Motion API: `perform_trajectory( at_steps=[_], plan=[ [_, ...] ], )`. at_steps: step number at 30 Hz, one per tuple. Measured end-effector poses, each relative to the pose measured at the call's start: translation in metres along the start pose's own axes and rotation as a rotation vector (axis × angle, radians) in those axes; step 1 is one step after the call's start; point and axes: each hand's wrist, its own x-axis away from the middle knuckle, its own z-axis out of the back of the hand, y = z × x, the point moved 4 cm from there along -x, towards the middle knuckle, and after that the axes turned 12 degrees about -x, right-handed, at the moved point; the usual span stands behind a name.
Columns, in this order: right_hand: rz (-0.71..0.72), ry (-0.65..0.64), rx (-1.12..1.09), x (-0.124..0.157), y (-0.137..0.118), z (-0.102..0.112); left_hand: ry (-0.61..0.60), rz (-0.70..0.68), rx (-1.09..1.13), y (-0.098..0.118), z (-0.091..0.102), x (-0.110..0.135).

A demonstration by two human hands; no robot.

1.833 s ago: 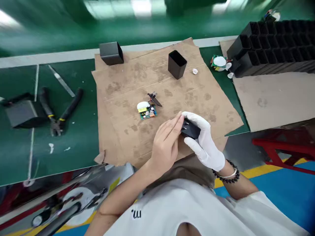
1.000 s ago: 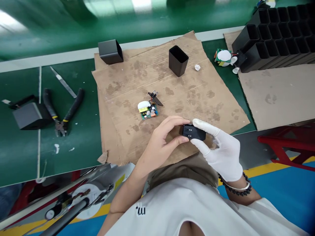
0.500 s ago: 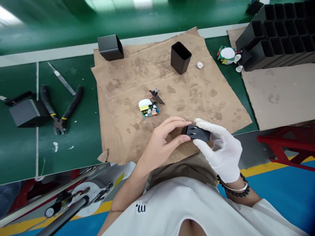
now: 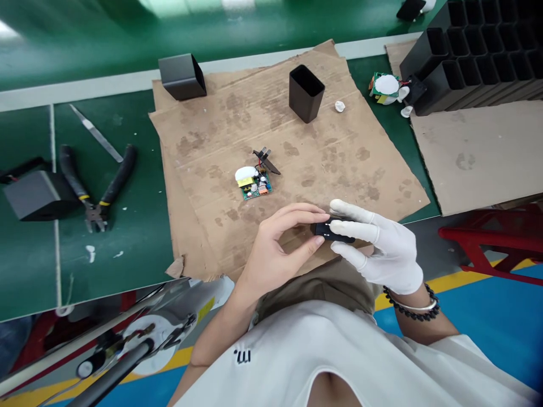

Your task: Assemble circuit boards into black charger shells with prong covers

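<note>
A small black plug cap [image 4: 324, 229] with two metal prongs is held between both hands, just above the near edge of the stained cardboard sheet [image 4: 339, 152]. My bare left hand [image 4: 275, 251] pinches its left end with thumb and fingers. My right hand [image 4: 379, 246], in a white glove, grips its right side, the index finger lying across the top. A green circuit board [image 4: 253, 183] with a white disc lies on the cardboard beyond my hands, and a black pronged piece [image 4: 265, 160] sits beside it.
An open black housing [image 4: 305, 93] stands upright at the back of the cardboard, another [image 4: 182, 76] lies at the back left. Pliers [image 4: 99, 189], a metal file [image 4: 97, 134] and a dark box [image 4: 29, 195] rest on the green mat. Stacked black housings [image 4: 470, 53] fill the back right.
Both hands have turned the black plug cap between them, and the gloved index finger has come to lie across its top. The view has shifted slightly.
</note>
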Motion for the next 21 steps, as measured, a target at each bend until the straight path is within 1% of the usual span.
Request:
perform_trajectory(
  at_steps=[3,5,8,10,11,12,14,16,17,18,20,21],
  plan=[
    [0.023,-0.192,-0.025,-0.007,0.005,0.007,-0.036,-0.015,0.071,-0.003,0.001,-0.002],
    [0.078,-0.258,-0.028,-0.010,0.009,0.009,-0.050,-0.007,0.081,-0.004,0.002,-0.004],
    [0.146,-0.220,0.006,-0.011,0.014,0.008,-0.057,0.003,0.067,-0.005,0.001,-0.007],
    [0.117,-0.202,-0.022,-0.012,0.018,0.004,-0.067,0.023,0.089,-0.007,0.001,-0.007],
    [0.064,-0.176,-0.068,-0.012,0.021,0.002,-0.056,0.042,0.109,-0.008,0.002,-0.006],
    [-0.016,-0.116,-0.138,-0.014,0.024,0.002,-0.025,0.065,0.127,-0.010,0.004,-0.005],
    [-0.238,0.088,-0.356,-0.018,0.031,0.004,0.082,0.111,0.149,-0.015,0.011,-0.001],
    [-0.477,0.278,-0.653,-0.021,0.038,0.003,0.179,0.135,0.153,-0.019,0.017,0.002],
    [-0.575,0.315,-0.802,-0.023,0.040,0.001,0.201,0.142,0.150,-0.020,0.019,0.003],
    [-0.651,0.312,-0.931,-0.025,0.039,-0.003,0.207,0.148,0.148,-0.021,0.019,0.003],
    [-0.722,0.246,-1.086,-0.031,0.035,-0.009,0.197,0.164,0.141,-0.022,0.018,0.002],
    [-0.721,0.214,-1.101,-0.033,0.033,-0.010,0.192,0.175,0.137,-0.022,0.018,0.001]
  ],
)
